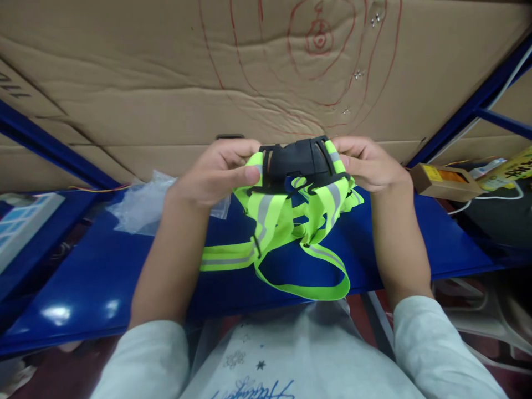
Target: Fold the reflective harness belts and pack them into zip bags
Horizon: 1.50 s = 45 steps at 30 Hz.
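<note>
Between my hands a black side-release buckle (297,160) is held up, its two halves joined. It belongs to a neon-yellow reflective strap harness (270,219) with grey stripes. My left hand (218,169) pinches the strap at the buckle's left end, thumb in front. On the right end, my right hand (366,160) grips the strap between thumb and fingers. Below the buckle the straps hang down in folds. One loop droops over the front of the table, and another strap runs off to the left behind my left forearm.
The blue table (95,277) lies beneath the harness. A crumpled clear plastic bag (143,205) rests behind my left forearm. To the right stands a small brown cardboard box (446,183) beside white cables. Large cardboard sheeting (145,72) with red drawn rings forms the back wall.
</note>
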### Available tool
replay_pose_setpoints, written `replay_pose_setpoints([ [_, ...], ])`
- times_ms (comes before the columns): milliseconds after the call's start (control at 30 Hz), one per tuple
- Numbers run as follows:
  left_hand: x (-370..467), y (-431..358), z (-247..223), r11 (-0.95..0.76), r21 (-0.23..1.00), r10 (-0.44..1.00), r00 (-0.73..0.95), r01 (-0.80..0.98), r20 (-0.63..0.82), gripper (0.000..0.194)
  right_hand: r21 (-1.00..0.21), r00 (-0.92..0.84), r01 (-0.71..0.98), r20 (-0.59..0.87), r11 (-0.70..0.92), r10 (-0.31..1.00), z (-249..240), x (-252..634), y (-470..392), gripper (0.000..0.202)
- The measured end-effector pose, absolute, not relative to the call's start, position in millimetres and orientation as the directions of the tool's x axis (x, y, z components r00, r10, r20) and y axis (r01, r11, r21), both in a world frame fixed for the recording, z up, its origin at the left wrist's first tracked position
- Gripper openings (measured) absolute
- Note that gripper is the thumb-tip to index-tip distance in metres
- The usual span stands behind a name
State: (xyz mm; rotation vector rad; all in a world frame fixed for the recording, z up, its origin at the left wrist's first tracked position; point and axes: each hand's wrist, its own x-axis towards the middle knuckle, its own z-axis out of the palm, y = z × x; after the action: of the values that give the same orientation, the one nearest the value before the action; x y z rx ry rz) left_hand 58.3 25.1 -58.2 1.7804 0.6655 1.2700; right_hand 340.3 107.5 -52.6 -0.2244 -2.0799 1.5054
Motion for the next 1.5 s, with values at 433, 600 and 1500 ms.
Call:
replay_pose_setpoints([
  [433,91.7,13.4,-50.1,-0.418,0.868,0.853,0.214,-0.269,0.477,0.055,-0.893,-0.665,-0.256,0.440,0.370,0.603,-51.2,313.8,82.2,0.043],
  [600,94.9,23.4,-59.3,-0.504,0.836,0.825,0.165,-0.217,0.541,0.050,-0.923,-0.553,-0.289,0.377,0.253,0.743,-44.0,307.5,79.9,0.032],
  [1500,129.4,27.8,-92.6,-0.347,0.936,0.800,0.502,-0.060,0.329,0.037,-0.762,-0.211,-0.297,0.641,0.576,0.738,-26.1,311.5,57.8,0.018],
])
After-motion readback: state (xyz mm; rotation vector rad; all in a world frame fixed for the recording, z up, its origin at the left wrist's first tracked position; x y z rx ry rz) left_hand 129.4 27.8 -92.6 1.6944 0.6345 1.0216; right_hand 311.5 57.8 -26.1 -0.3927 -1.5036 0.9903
